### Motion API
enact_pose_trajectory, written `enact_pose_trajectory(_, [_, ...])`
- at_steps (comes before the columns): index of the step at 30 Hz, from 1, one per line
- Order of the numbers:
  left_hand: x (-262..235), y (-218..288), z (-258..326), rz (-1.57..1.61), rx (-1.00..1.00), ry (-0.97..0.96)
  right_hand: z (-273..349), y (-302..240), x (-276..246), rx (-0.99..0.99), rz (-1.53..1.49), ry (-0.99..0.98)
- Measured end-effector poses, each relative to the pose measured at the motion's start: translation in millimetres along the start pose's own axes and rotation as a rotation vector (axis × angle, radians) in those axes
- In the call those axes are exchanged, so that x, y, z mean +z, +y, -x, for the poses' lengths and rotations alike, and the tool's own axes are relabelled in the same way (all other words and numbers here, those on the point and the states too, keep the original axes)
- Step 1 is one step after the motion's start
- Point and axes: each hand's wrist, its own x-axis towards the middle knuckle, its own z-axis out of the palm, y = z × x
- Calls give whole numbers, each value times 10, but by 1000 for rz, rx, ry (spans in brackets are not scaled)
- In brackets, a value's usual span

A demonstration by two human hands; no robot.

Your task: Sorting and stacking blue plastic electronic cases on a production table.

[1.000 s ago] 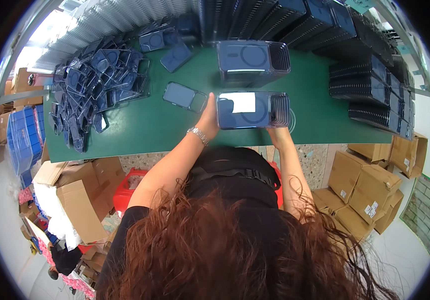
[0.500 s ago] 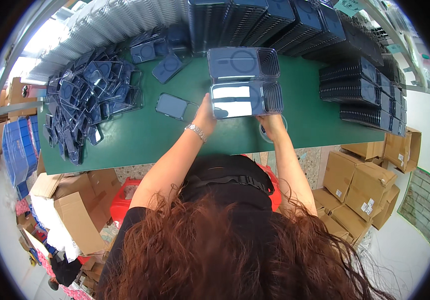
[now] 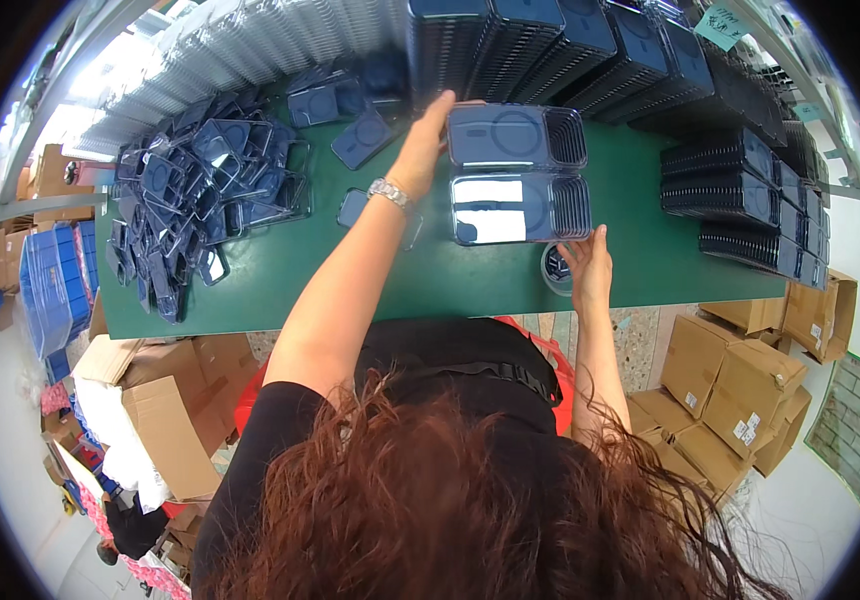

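Note:
Two stacks of clear, dark-blue phone cases stand in front of me, the far stack (image 3: 510,138) and the near stack (image 3: 520,208), with a narrow gap between them. My left hand (image 3: 427,145) lies along the left end of the far stack, its fingers stretched out. At the near stack's lower right corner is my right hand (image 3: 592,270), fingers apart, the tips at or close to the stack's edge. A loose phone case (image 3: 352,208) lies partly hidden behind my left forearm. Another single case (image 3: 362,140) rests farther back.
A heap of loose cases (image 3: 205,180) covers the table's left. Tall stacks (image 3: 450,50) line the back; more stacks (image 3: 720,190) stand right. A round container (image 3: 555,270) sits beside my right hand. Cardboard boxes (image 3: 740,385) stand on the floor; a person (image 3: 135,525) is at lower left.
My left hand has moved from the near stack's left end up to the far stack. My right hand has shifted to the near stack's right corner. The whole view has shifted slightly.

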Motion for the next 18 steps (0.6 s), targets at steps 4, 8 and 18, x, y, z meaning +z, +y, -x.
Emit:
enact_pose_trajectory(4, [-34,-100,-5,-17,-26,-41,168,78,9,5,28,29])
enact_pose_trajectory(8, [-13,-49,69,-25,20,-19,186,337,-223,-15,142,149])
enact_pose_trajectory(18, [-1612,-420,804,-1838,538,-496,18,713,-281,-389,1374,100])
